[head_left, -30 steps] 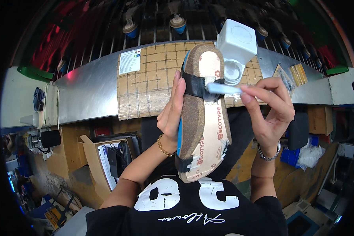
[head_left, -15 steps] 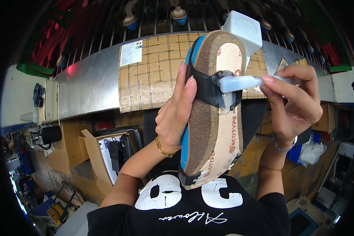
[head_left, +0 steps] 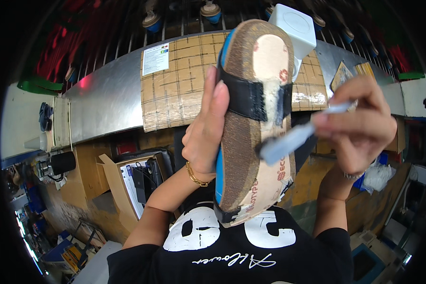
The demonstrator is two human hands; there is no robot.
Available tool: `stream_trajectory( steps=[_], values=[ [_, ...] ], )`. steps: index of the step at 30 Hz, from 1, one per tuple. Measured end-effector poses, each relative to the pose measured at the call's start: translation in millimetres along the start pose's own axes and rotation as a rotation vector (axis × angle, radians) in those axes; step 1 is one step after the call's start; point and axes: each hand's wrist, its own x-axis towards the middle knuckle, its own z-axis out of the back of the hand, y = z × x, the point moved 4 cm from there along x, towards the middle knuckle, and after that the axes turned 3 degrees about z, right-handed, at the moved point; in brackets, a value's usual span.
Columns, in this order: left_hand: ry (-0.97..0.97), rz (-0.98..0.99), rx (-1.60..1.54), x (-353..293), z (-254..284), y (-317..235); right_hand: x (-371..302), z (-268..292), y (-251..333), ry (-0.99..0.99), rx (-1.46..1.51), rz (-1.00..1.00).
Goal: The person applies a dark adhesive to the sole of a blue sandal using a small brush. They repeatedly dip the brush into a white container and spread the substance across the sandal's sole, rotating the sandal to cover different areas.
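Note:
In my left hand (head_left: 203, 128) is an unfinished sandal (head_left: 239, 163) on a blue last (head_left: 219, 177), its underside turned up. The thumb and fingers press on its left side. Brown cork-like material surrounds a beige insole board (head_left: 271, 52) with red print. A black strap (head_left: 241, 97) wraps across, its ends folded under beside a whitish glue-like smear (head_left: 271, 102). My right hand (head_left: 362, 125) pinches a pale blue-white brush (head_left: 291, 142), smeared by motion. Its dark bristles are at the middle of the sole, below the strap; whether they touch is unclear.
Behind the sandal stands a white square-sided container (head_left: 293, 28) on a cardboard sheet (head_left: 189, 57) covering part of the metal bench (head_left: 104, 90). Beyond lies a rack of rods (head_left: 180, 19) carrying several blue-lasted shoes (head_left: 211, 13). An opened carton (head_left: 116, 184) sits below left.
The brush has left the strap ends and come down along the sole, with my right hand shifting slightly right. Dark material at the strap ends has given way to a whitish patch. The sandal has risen slightly.

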Motion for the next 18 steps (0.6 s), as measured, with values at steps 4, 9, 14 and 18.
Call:
stream_trajectory(
  steps=[4, 9, 14, 18],
  values=[
    [-0.127, 0.102, -0.025, 1, 7, 12, 12, -11, -12, -0.145, -0.111, -0.061],
    [-0.176, 0.141, -0.022, 6, 16, 22, -13, -22, 5, -0.124, -0.035, -0.231],
    [-0.164, 0.127, -0.022, 11, 13, 21, -14, -35, 8, -0.212, -0.052, -0.218],
    [-0.160, 0.116, -0.021, 14, 16, 19, -12, -38, 19, -0.277, -0.235, -0.100]
  ],
)
